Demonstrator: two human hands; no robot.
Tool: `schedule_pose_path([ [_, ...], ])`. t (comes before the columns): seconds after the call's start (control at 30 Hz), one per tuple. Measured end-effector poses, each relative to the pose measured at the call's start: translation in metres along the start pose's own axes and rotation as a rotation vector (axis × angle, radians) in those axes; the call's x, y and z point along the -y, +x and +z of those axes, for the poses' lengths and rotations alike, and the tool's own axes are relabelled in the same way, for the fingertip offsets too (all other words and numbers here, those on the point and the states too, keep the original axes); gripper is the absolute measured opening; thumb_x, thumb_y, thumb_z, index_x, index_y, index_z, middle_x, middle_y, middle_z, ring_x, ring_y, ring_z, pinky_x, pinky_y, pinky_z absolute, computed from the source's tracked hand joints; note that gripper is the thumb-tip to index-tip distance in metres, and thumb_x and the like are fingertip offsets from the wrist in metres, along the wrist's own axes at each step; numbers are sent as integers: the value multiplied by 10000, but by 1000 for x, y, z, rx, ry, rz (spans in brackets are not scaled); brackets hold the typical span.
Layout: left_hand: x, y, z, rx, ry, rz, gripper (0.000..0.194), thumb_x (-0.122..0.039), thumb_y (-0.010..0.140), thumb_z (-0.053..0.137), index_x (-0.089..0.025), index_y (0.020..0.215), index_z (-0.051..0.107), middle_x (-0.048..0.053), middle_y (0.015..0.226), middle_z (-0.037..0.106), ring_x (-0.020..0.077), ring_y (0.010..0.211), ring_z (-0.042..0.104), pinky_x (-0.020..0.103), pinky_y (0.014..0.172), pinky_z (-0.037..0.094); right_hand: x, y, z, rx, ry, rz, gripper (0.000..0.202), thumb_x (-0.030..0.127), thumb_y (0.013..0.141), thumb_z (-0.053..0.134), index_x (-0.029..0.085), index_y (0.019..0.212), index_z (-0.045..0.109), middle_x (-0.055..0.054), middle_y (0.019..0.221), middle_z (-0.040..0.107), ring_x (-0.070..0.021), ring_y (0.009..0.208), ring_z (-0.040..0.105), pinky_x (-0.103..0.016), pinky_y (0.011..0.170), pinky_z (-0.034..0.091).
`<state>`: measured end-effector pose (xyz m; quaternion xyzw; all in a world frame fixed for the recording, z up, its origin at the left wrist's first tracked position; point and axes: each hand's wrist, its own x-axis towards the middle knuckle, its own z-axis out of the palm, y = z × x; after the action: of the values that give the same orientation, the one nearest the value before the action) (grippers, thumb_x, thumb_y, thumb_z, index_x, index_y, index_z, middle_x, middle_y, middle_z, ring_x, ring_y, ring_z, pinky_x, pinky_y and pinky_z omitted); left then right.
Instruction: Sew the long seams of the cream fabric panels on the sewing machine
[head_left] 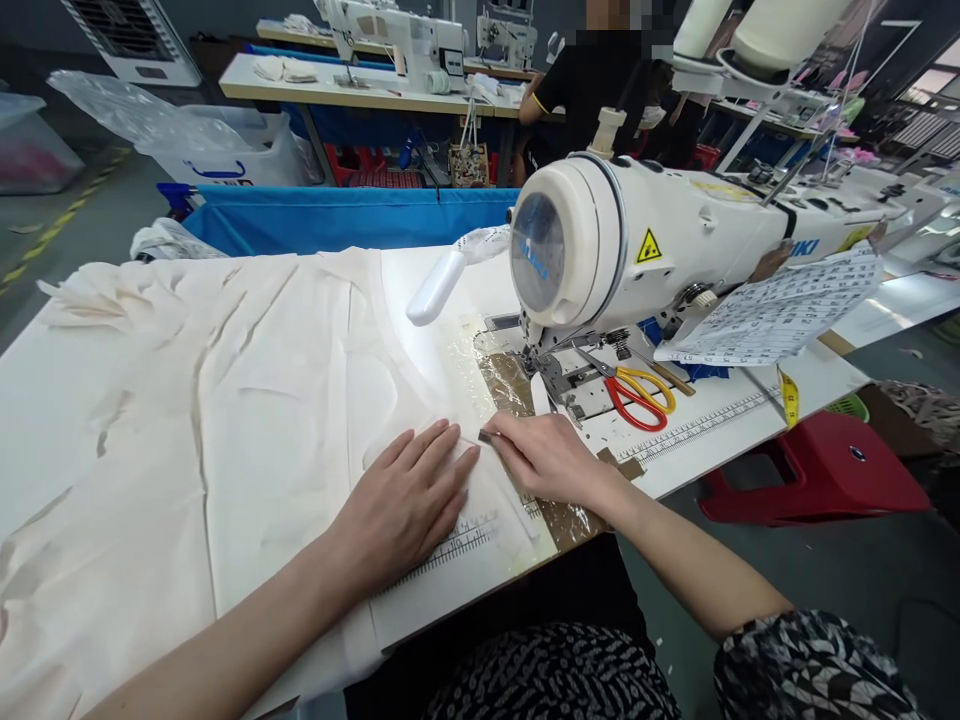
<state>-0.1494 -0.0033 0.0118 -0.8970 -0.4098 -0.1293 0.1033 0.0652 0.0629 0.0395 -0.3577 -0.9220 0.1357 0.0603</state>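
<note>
Cream fabric point(277, 400) covers much of the white sewing table, with folds and a bunched far-left end. My left hand point(409, 490) lies flat on this cloth, fingers stretched out toward the machine. Just right of its fingertips, my right hand point(536, 452) pinches a small dark metal piece point(485, 436) at the fabric's edge; its kind is hard to make out, and the fingers hide the rest. Beyond that hand stands a white sewing machine point(570, 240), its needle area close by. Scissors point(637, 395) with red and yellow handles rest on the machine bed.
A printed paper sheet point(780, 310) leans against the machine's front. Ruler markings point(697, 425) run along the table edge, and a yellow tape measure point(789, 397) hangs there. A red stool point(832, 465) stands at the right. Behind, a person point(592, 90) sits near other machines.
</note>
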Motion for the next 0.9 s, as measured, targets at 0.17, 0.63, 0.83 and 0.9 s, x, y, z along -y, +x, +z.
schedule_pose_path([
  [0.17, 0, -1, 1, -6, -5, 5, 385, -247, 981, 397, -132, 1312, 557, 188, 1350, 563, 340, 1290, 508, 496, 991, 468, -1, 0, 2, 3, -10, -5, 230, 212, 1021, 340, 158, 1108, 546, -52, 818, 711, -197, 704, 660, -277, 569, 349],
  [0.63, 2, -1, 0, 3, -3, 8, 404, -241, 974, 370, -150, 1324, 549, 165, 1352, 574, 322, 1295, 512, 481, 983, 485, -1, -8, -16, 64, -90, -64, 135, 104, 893, 439, 185, 831, 527, -14, 665, 621, -151, 544, 497, -287, 504, 203],
  [0.83, 1, -2, 2, 4, -3, -1, 408, -261, 986, 362, -150, 1333, 545, 168, 1373, 556, 311, 1322, 489, 474, 1024, 462, -10, -11, -2, -14, -23, -27, 208, 193, 1031, 324, 149, 1048, 526, -24, 769, 662, -156, 606, 571, -269, 533, 290],
  [0.9, 1, -3, 2, 5, -4, 2, 411, -263, 986, 369, -142, 1341, 538, 176, 1379, 547, 317, 1330, 479, 482, 1035, 454, -12, -11, 1, -34, -9, -30, 209, 201, 1034, 326, 151, 1057, 528, -28, 792, 673, -160, 619, 581, -271, 536, 287],
])
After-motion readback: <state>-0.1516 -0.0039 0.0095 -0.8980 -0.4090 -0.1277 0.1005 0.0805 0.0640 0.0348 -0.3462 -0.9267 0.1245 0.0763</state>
